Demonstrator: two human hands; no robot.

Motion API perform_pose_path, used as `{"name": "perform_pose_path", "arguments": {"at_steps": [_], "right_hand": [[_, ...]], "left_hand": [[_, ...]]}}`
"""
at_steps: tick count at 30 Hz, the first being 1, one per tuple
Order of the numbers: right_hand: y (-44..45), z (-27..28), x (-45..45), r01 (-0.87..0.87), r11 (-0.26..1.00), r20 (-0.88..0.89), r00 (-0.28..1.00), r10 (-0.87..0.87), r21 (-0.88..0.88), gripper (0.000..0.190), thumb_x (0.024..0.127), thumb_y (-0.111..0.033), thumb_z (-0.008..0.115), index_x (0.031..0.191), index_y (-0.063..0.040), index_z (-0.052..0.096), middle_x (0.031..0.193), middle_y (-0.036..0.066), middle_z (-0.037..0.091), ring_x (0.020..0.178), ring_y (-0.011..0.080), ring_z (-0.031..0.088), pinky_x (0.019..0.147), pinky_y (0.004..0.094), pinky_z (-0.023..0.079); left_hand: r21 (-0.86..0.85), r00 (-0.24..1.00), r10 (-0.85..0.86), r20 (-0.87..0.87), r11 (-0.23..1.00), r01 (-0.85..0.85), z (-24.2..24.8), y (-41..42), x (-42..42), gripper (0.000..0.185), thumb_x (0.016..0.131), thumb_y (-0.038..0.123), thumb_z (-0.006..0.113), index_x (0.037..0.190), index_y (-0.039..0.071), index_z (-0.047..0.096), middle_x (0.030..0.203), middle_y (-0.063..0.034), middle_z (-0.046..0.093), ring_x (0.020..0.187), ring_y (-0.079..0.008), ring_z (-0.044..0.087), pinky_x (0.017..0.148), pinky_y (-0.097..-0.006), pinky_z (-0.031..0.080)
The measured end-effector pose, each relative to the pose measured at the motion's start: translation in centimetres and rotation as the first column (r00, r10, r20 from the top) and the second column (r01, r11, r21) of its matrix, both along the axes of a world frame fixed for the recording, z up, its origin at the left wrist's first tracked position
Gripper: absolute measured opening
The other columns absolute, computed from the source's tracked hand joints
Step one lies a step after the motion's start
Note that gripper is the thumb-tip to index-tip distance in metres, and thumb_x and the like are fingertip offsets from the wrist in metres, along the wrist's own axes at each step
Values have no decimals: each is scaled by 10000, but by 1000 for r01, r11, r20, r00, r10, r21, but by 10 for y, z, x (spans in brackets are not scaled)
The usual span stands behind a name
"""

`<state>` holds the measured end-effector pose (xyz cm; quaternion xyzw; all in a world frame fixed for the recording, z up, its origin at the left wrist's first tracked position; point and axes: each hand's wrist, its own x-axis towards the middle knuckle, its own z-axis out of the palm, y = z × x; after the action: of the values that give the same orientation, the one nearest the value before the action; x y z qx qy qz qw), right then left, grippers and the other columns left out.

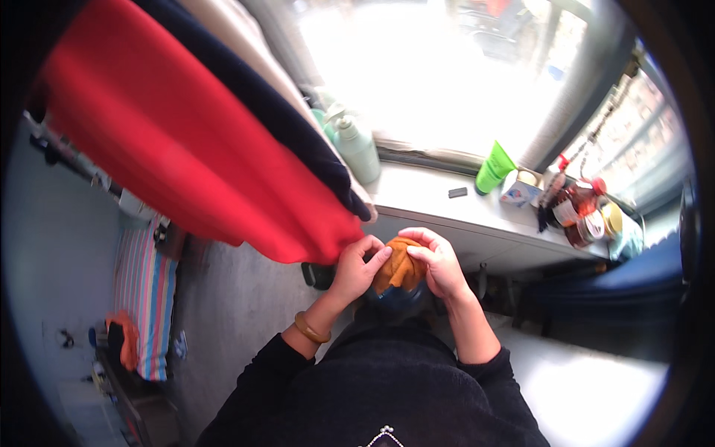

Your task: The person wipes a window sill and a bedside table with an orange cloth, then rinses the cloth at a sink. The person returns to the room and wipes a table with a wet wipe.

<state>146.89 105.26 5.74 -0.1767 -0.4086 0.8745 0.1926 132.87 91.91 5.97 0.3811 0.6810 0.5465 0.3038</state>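
Between my two hands is a small orange-brown cloth item (pixel 399 265), bunched and folded, hanging in front of my body. My left hand (pixel 360 267) pinches its left edge between thumb and fingers. On the other side, my right hand (pixel 438 261) grips its upper right edge, thumb laid on top. What kind of cloth item it is, I cannot tell. Just beyond my left hand hangs a red garment (pixel 223 167), its lower edge close to my fingers. Below the cloth, a bluish rounded object (pixel 397 299) is partly hidden.
Dark (pixel 262 106) and pale garments hang beside the red one. On the white windowsill (pixel 413 190) stand a pump bottle (pixel 357 148), a green tube (pixel 494 170), a small box (pixel 519 190), and several bottles and jars (pixel 581 207). A striped bed cover (pixel 145 302) lies far left.
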Motion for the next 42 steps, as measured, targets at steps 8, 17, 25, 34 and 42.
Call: {"name": "perform_pose_path", "arguments": {"at_steps": [8, 17, 25, 34, 42], "right_hand": [[-61, -67, -17, -422, 593, 284, 905, 316, 685, 415, 841, -108, 686, 1238, -11, 610, 1305, 150, 563, 1177, 242, 571, 999, 343, 463], [-210, -100, -124, -400, 494, 265, 909, 322, 772, 173, 842, -133, 637, 992, -52, 669, 957, 173, 652, 911, 395, 626, 797, 445, 508], [-371, -80, -261, -291, 567, 107, 936, 336, 770, 205, 922, -70, 543, 1098, -48, 646, 1025, 111, 671, 885, 293, 664, 792, 380, 522], [-473, -29, -387, -696, 573, -73, 661, 747, -432, 472, 1078, -311, 295, 1406, -10, 451, 1373, 150, 539, 1247, 247, 545, 1070, 396, 427], [-566, -8, -527, -836, 426, 36, 442, 896, -346, 466, 1040, -345, 395, 1376, -41, 502, 1303, 136, 608, 1167, 233, 597, 980, 370, 483]], "left_hand": [[-136, 890, 238, 389, 970, -199, 5, -104, 17, 211, 1009, 173, 566, 820, 81, 542, 751, 60, 496, 706, -15, 445, 622, -203, 381], [-220, 919, 387, -72, 893, -393, 21, -270, -34, 167, 910, 64, 636, 769, 36, 550, 654, 25, 462, 621, -53, 423, 557, -242, 350], [-415, 893, 450, 14, 815, -404, 25, -461, -115, 117, 885, 77, 671, 945, -23, 671, 808, -64, 697, 727, -105, 629, 666, -267, 506], [-349, 677, 727, -113, 609, -712, 2, -603, -180, 578, 886, 125, 711, 1414, 101, 475, 1291, -111, 509, 1088, -209, 579, 890, -338, 523], [61, 526, 799, -293, 564, -823, -17, -640, -325, 859, 867, 567, 676, 1479, 46, 375, 1408, -192, 469, 1268, -311, 495, 1075, -435, 389]]}}
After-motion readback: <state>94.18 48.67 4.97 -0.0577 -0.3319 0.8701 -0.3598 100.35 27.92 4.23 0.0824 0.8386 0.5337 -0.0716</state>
